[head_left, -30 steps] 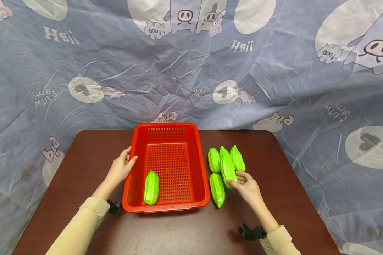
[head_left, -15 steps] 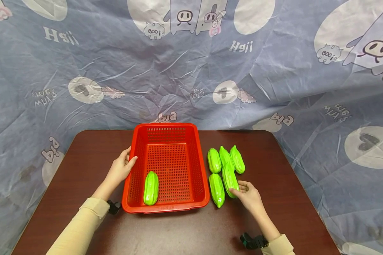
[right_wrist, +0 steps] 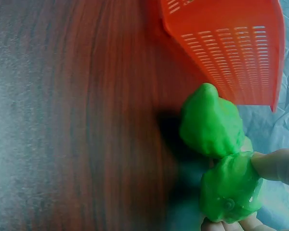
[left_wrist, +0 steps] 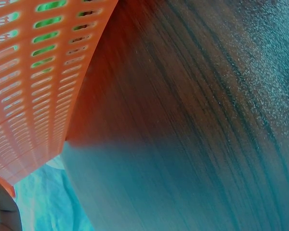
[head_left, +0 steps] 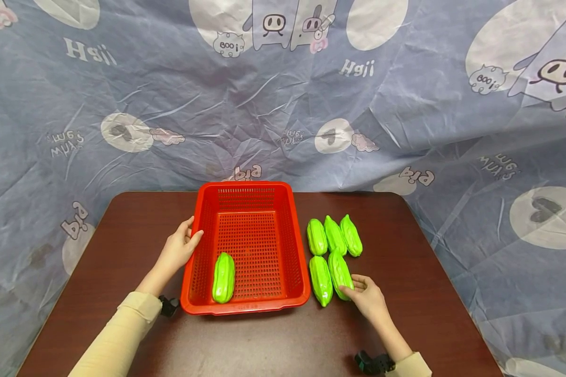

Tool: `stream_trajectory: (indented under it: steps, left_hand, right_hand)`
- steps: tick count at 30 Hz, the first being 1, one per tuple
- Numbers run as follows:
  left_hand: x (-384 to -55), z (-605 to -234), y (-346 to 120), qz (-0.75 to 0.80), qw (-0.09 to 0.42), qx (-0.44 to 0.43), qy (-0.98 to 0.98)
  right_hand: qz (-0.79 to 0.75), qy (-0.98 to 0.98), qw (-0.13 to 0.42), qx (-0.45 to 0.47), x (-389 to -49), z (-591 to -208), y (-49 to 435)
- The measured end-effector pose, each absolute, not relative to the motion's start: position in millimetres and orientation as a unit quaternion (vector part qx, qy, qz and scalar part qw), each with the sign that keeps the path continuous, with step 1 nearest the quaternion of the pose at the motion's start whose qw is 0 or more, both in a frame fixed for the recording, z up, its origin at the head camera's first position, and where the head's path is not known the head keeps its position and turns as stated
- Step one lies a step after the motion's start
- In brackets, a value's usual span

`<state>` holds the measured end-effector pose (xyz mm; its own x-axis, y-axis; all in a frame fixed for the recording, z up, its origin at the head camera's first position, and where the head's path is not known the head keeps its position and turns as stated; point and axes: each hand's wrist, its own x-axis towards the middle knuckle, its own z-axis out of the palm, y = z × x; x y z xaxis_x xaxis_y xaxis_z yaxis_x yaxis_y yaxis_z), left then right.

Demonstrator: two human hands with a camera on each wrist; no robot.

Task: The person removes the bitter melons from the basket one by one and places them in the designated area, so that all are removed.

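My left hand grips the left rim of a red perforated plastic basket. In the left wrist view the basket's slotted side wall fills the upper left, and part of my hand shows at the lower left. One bright green bitter melon lies inside, near the front left. To the basket's right, my right hand holds another bitter melon between thumb and fingers. It is side by side with a second front melon; the right wrist view shows the held melon from its near end.
Behind the front pair, three bitter melons stand in a row on the dark brown table. A blue printed cloth hangs behind the table's far edge. Black wrist bands are on both arms.
My right hand has drawn the held bitter melon toward me, off the back row and down beside the front melon. The left hand and basket have stayed put.
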<state>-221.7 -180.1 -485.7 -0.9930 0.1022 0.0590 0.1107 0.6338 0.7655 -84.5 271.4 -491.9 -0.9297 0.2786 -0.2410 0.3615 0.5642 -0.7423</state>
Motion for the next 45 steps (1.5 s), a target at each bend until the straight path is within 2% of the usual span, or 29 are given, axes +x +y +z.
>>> stream_trajectory:
  steps: [36,45]
  left_hand:
    - [-220,-486,-180,-0.424,0.010,-0.062,-0.903]
    - [-220,-486,-180,-0.426,0.011,-0.063,-0.902]
  right_hand:
    - [-0.432,0.878,0.053,0.200,-78,-507,268]
    - [-0.431,0.882,0.047,0.187,-81,-496,268]
